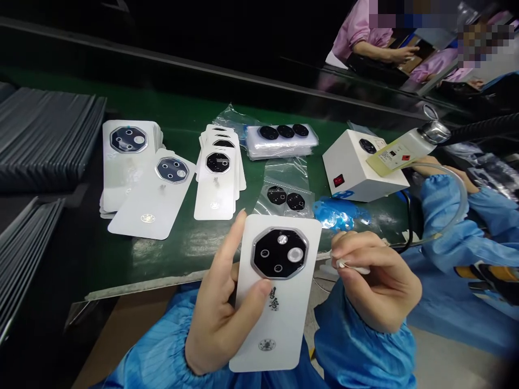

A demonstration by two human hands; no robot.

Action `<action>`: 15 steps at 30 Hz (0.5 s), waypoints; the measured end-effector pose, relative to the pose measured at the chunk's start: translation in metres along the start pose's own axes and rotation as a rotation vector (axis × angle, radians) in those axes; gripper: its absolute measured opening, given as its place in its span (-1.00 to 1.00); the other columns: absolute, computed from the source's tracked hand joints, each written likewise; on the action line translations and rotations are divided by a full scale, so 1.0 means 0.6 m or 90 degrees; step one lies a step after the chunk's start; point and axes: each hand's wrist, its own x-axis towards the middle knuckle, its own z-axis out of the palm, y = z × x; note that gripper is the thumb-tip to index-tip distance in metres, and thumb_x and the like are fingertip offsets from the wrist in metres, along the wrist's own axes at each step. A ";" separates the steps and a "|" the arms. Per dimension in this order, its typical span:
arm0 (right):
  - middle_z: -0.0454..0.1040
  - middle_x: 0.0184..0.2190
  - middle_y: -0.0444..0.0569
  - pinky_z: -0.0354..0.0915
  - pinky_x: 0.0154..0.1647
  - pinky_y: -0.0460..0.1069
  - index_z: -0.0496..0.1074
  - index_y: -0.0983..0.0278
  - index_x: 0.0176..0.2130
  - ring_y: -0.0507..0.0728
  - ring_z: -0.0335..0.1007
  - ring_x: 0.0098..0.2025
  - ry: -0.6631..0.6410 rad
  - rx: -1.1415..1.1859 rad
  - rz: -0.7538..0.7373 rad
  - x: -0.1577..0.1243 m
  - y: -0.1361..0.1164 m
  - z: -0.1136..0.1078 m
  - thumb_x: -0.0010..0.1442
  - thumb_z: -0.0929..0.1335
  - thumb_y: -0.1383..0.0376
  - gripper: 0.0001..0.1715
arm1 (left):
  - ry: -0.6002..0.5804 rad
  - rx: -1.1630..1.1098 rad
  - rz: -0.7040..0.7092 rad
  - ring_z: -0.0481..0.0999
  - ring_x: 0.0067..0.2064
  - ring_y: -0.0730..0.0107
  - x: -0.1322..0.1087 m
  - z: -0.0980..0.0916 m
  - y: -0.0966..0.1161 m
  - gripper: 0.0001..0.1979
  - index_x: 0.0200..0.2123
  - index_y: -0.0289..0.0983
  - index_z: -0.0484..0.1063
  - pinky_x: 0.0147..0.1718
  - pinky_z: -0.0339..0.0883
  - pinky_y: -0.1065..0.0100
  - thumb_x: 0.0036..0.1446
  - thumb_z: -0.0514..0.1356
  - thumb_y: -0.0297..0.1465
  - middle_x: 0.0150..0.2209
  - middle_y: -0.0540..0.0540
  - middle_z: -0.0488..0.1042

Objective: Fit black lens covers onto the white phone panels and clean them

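My left hand (227, 302) is closed around the left edge of a white phone back cover (286, 329), its thumb lying on the front below the lens panel. The cover is tilted up toward me. It has a black octagonal camera lens panel (279, 254) with a silver rim, dark lettering and a round emblem. To the right of the cover, apart from it, my right hand (377, 275) pinches a small thin white piece (357, 268), mostly hidden by the fingers. Beyond lie clear plastic film with round black lens covers (295, 201) and crumpled blue film (336, 213).
Stacked phone back covers (133, 186) and a fanned pile (214, 189) lie on the green table (182, 248). Behind are stacked lens sheets (281, 146). A white box (357, 167) supports a tilted liquid bottle (399, 151). Dark trays (44, 135) stand left; a co-worker's blue sleeve (441, 210) is right.
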 end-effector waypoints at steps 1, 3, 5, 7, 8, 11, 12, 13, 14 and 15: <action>0.44 -0.35 -0.04 0.27 -0.41 0.04 0.45 0.33 -0.22 0.09 0.35 -0.34 0.000 -0.002 0.004 0.000 -0.001 0.001 -0.03 0.33 0.63 -0.62 | 0.005 0.011 0.008 0.59 -0.46 0.41 0.000 0.000 -0.001 -0.37 0.28 -0.01 -0.05 -0.55 0.49 0.54 0.22 0.09 -0.48 -0.32 0.04 0.62; 0.43 -0.35 -0.04 0.27 -0.40 0.05 0.46 0.33 -0.23 0.09 0.34 -0.35 0.006 -0.016 0.000 -0.001 -0.003 0.003 -0.03 0.32 0.63 -0.64 | 0.009 0.027 0.019 0.58 -0.47 0.42 0.000 -0.002 -0.002 -0.37 0.28 -0.02 -0.05 -0.54 0.49 0.53 0.21 0.09 -0.47 -0.33 0.04 0.61; 0.41 -0.34 -0.03 0.28 -0.42 0.05 0.46 0.32 -0.25 0.08 0.33 -0.35 0.014 -0.050 -0.009 -0.001 -0.006 0.005 -0.02 0.33 0.61 -0.67 | 0.002 0.040 0.025 0.56 -0.49 0.46 0.000 -0.004 -0.003 -0.37 0.28 0.03 -0.05 -0.53 0.50 0.54 0.21 0.09 -0.47 -0.39 0.08 0.58; 0.39 -0.33 -0.04 0.28 -0.44 0.05 0.46 0.31 -0.25 0.08 0.33 -0.35 0.003 -0.091 -0.021 0.000 -0.012 0.008 -0.01 0.33 0.59 -0.68 | -0.006 0.060 0.033 0.54 -0.51 0.47 0.002 -0.006 -0.002 -0.36 0.27 0.10 -0.05 -0.55 0.49 0.54 0.21 0.09 -0.47 -0.46 0.12 0.55; 0.38 -0.33 -0.04 0.28 -0.45 0.05 0.45 0.30 -0.24 0.08 0.32 -0.36 -0.011 -0.107 -0.027 0.002 -0.015 0.010 -0.02 0.33 0.60 -0.66 | -0.005 0.073 0.038 0.54 -0.52 0.47 0.002 -0.006 -0.002 -0.35 0.27 0.12 -0.06 -0.57 0.48 0.54 0.20 0.09 -0.47 -0.48 0.12 0.55; 0.36 -0.37 -0.06 0.29 -0.49 0.03 0.43 0.30 -0.22 0.05 0.32 -0.39 -0.060 -0.142 -0.042 0.010 -0.030 0.022 -0.03 0.33 0.63 -0.62 | -0.002 0.111 0.045 0.51 -0.58 0.46 0.003 -0.005 0.000 -0.34 0.28 0.09 -0.09 -0.65 0.42 0.53 0.21 0.08 -0.48 -0.51 0.11 0.53; 0.36 -0.38 -0.06 0.30 -0.49 0.02 0.42 0.30 -0.22 0.04 0.32 -0.40 -0.071 -0.154 -0.041 0.014 -0.036 0.027 -0.02 0.33 0.63 -0.62 | -0.001 0.128 0.049 0.50 -0.59 0.45 0.003 -0.005 0.000 -0.34 0.29 0.05 -0.10 -0.68 0.40 0.52 0.21 0.08 -0.48 -0.53 0.10 0.52; 0.36 -0.38 -0.06 0.31 -0.49 0.01 0.41 0.29 -0.22 0.03 0.33 -0.41 -0.079 -0.171 -0.036 0.017 -0.042 0.033 -0.01 0.32 0.62 -0.63 | -0.002 0.148 0.052 0.49 -0.60 0.44 0.002 -0.004 -0.001 -0.34 0.29 0.01 -0.10 -0.68 0.39 0.51 0.21 0.08 -0.48 -0.55 0.10 0.51; 0.37 -0.38 -0.06 0.33 -0.47 0.01 0.39 0.28 -0.22 0.03 0.33 -0.40 -0.082 -0.192 -0.033 0.021 -0.048 0.039 0.01 0.33 0.61 -0.66 | -0.003 0.170 0.054 0.48 -0.61 0.43 0.001 -0.004 -0.002 -0.34 0.30 -0.03 -0.11 -0.67 0.40 0.48 0.20 0.08 -0.47 -0.54 0.08 0.52; 0.37 -0.38 -0.06 0.34 -0.46 0.00 0.38 0.27 -0.22 0.03 0.34 -0.40 -0.087 -0.218 -0.032 0.025 -0.053 0.045 0.03 0.33 0.59 -0.68 | -0.002 0.191 0.055 0.48 -0.61 0.42 0.000 -0.004 -0.004 -0.34 0.30 -0.06 -0.11 -0.62 0.43 0.45 0.20 0.09 -0.46 -0.50 0.06 0.54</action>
